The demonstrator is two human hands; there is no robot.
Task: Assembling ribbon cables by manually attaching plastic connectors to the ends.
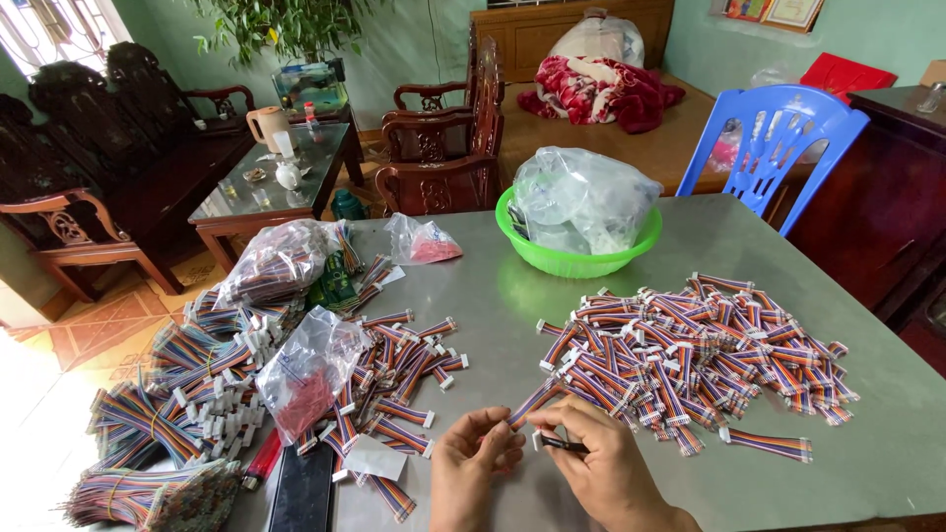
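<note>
Near table (512, 296) front edge: my left hand (475, 463) pinches 1 ribbon cable (532, 402); my right hand (601, 458) grips black tweezers (564, 445).

Clear plastic bags noted: one of red parts (307, 372) at desk left, one small (422, 240) behind, one crumpled in the green bowl (581, 200).

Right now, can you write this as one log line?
left hand: pinching ribbon cable | right hand: holding black tool | cable pile right | green bowl behind
</note>
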